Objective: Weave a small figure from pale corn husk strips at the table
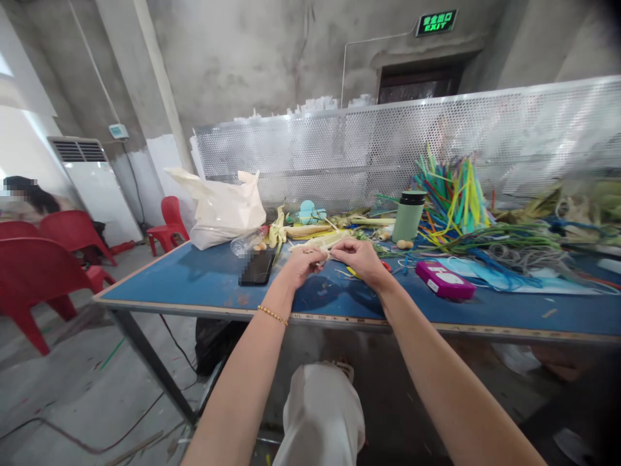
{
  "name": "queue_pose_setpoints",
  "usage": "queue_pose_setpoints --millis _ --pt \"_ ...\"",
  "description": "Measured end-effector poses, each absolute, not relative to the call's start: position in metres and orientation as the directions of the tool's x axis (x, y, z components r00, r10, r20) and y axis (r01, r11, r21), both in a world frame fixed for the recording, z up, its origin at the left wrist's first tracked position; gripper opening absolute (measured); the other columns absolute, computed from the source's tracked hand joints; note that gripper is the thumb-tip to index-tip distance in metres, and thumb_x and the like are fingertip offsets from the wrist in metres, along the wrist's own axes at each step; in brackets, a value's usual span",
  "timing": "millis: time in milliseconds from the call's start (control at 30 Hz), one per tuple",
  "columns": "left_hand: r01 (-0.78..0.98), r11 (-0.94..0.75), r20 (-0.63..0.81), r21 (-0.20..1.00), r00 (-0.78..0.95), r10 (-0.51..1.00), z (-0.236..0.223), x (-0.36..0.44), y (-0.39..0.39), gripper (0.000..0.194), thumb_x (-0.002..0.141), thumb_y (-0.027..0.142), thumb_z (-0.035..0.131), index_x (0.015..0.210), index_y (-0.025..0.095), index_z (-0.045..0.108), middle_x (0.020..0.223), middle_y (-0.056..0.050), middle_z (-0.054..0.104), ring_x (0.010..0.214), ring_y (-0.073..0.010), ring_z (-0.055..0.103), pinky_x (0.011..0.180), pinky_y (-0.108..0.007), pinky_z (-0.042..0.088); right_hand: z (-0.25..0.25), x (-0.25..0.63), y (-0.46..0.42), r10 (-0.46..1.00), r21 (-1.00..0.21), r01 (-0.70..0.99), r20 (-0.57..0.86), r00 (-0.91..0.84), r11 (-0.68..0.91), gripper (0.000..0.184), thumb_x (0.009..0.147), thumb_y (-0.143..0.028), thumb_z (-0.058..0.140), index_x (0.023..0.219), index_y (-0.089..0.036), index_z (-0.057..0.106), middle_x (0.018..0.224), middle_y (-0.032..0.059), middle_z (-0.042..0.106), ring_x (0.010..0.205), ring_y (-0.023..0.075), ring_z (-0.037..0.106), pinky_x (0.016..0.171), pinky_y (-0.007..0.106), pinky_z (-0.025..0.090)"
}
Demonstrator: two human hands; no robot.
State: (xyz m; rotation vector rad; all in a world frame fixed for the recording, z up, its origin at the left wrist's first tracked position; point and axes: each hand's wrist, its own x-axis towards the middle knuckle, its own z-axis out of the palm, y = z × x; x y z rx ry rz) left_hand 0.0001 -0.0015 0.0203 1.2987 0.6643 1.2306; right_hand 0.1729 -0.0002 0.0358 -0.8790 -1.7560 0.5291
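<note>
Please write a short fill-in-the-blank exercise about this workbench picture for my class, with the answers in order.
1. The left hand and right hand pinch pale material above a ____ tabletop.
2. The beaded bracelet is on the ____ wrist.
3. The green bottle has a ____ lid.
4. The plastic chairs are ____.

Answers: blue; left; black; red.

Both arms stretched forward; hands nearly meeting, fingers seemingly pinched.
</note>
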Motion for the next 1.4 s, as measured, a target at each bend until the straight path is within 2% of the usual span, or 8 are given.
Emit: queue_pose_setpoints --millis 400,633,767,1000,1200,1400 --pt "-0.264 -0.171 0.244 0.949 0.272 0.931 0.0221 0.0004 -0.0040 0.030 0.054 0.030 0.079 0.058 0.015 0.054 0.052 0.002 0.053 0.047 -0.0088 0.049 0.049 -0.024 0.033 0.0345 0.1747 0.0042 0.722 -0.605 0.435 0.669 -0.178 0.667 0.015 0.068 -0.030 0.064 0.064 -0.016 0.070 0.071 0.0045 0.063 0.065 0.0156 0.053 0.062 0.029 0.041" --pt "-0.117 -0.247 0.267 0.962 0.198 0.943 0.0163 0.0012 0.0010 0.017 0.056 0.022 0.071 0.057 0.015 0.055 0.052 0.003 0.052 0.044 -0.0077 0.046 0.045 -0.023 0.031 0.0325 0.1738 0.0040 0.677 -0.514 0.506 0.706 -0.209 0.693 0.012 0.069 -0.023 0.061 0.064 -0.016 0.068 0.071 0.0036 0.061 0.063 0.0143 0.052 0.060 0.028 0.040" --pt "-0.090 -0.235 0.249 0.968 0.197 0.948 0.0152 0.0010 0.0019 0.015 0.057 0.021 0.070 0.057 0.015 0.056 0.053 0.003 0.052 0.043 -0.0077 0.047 0.044 -0.023 0.031 0.0312 0.1734 0.0043 0.643 -0.472 0.505 0.727 -0.240 0.723 0.010 0.070 -0.022 0.061 0.064 -0.017 0.068 0.071 0.0036 0.061 0.064 0.0146 0.052 0.061 0.028 0.041" --pt "-0.222 -0.150 0.201 0.964 0.232 0.952 0.0198 -0.0008 -0.0012 0.022 0.053 0.023 0.075 0.058 0.014 0.055 0.051 0.004 0.051 0.043 -0.0077 0.047 0.046 -0.023 0.034 0.0329 0.1771 0.0046 0.628 -0.483 0.439 0.722 -0.289 0.758 0.012 0.075 -0.026 0.064 0.071 -0.017 0.070 0.076 0.0045 0.064 0.067 0.0153 0.054 0.063 0.029 0.043" --pt "-0.226 -0.134 0.197 0.965 0.287 0.937 0.0197 -0.0026 -0.0012 0.025 0.055 0.025 0.076 0.057 0.015 0.053 0.050 0.003 0.051 0.043 -0.0083 0.047 0.044 -0.023 0.031 0.0336 0.1814 0.0054 0.633 -0.500 0.409 0.704 -0.322 0.764 0.014 0.077 -0.029 0.066 0.072 -0.018 0.071 0.076 0.0041 0.064 0.069 0.0156 0.055 0.064 0.029 0.043" --pt "-0.200 -0.100 0.165 0.975 0.340 0.926 0.0186 -0.0043 -0.0003 0.024 0.054 0.023 0.078 0.061 0.012 0.058 0.053 0.001 0.054 0.044 -0.0083 0.048 0.045 -0.023 0.032 0.0331 0.1821 0.0047 0.626 -0.488 0.411 0.701 -0.342 0.770 0.014 0.079 -0.028 0.065 0.074 -0.018 0.072 0.076 0.0037 0.065 0.069 0.0148 0.054 0.064 0.029 0.042"
